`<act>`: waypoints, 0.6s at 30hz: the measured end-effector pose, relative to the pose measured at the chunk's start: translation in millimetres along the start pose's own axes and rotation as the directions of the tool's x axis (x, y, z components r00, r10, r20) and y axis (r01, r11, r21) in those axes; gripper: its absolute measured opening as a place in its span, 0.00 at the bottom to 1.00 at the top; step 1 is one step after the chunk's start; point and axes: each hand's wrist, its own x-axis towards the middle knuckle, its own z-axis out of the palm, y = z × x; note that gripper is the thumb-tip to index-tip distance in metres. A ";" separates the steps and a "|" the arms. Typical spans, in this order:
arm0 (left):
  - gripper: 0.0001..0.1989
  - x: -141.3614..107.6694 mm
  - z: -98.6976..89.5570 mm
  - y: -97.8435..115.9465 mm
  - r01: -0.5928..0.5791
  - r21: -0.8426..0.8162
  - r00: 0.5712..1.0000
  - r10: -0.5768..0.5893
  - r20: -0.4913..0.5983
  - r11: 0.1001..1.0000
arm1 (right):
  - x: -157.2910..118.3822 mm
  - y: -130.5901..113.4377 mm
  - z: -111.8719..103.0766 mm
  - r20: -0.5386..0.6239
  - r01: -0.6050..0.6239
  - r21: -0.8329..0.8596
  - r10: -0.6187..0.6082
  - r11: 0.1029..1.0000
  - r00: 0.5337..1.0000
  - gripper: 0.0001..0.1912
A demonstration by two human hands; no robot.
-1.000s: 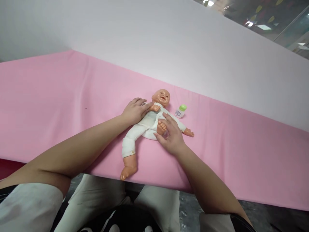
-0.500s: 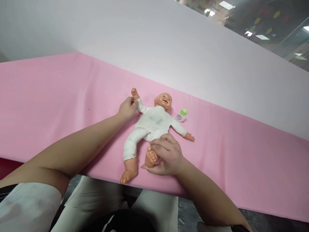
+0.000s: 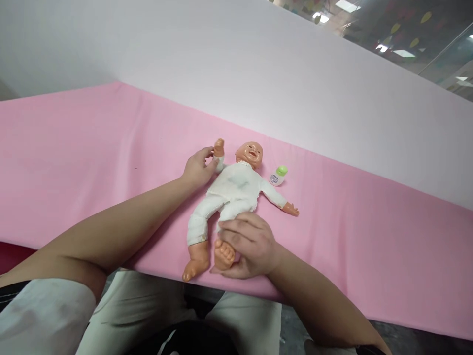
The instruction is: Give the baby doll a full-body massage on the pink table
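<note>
Printing: a block of small dark print is carried on a bottle, too fine to be read.
Bottle shape: a small, rounded, pale body is topped by a light green cap; it is placed on pink cloth, near the head of a doll.
Doll position: it is laid on its back at the centre of the cloth, head toward the far edge, feet toward the near edge.
Doll materials: the head, hands and feet are formed of glossy, tan-orange plastic; the torso and limbs are covered in white fabric, marked by a greyish smudge on the chest.
Left hand: one of the doll's arms is held near the wrist between thumb and fingers, with the plastic fist raised above the grip.
Right hand: it is closed around a lower leg, and the foot, with its moulded toes, is framed between fingers and thumb.
Free limbs: the other arm is stretched out to the right; the other leg is extended, its fabric cuff marked with brown.
Backdrop: shallow folds are seen in the cloth; it is bordered by a smooth white panel, with leaf shapes shown at upper right.
</note>
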 end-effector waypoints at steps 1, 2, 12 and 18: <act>0.25 -2.4 1.1 3.4 -0.081 0.042 0.996 0.080 0.035 0.996 | 0.7 1.8 -4.6 -0.064 -0.030 -0.048 0.027 0.998 0.998 0.27; 0.26 -4.5 2.3 6.4 -0.157 0.080 0.985 0.151 0.078 0.984 | 1.3 4.6 -8.3 -0.119 -0.068 -0.098 0.056 0.993 0.991 0.29; 0.26 -8.6 8.4 11.6 -0.308 0.138 0.941 0.281 0.187 0.941 | -8.7 50.8 -8.7 -0.106 -0.463 -0.161 0.452 0.871 0.886 0.28; 0.32 1.4 6.6 -1.4 -0.003 -0.053 1.000 0.004 0.028 0.999 | -0.7 34.1 -12.7 -0.197 -0.324 -0.213 0.284 0.922 0.938 0.19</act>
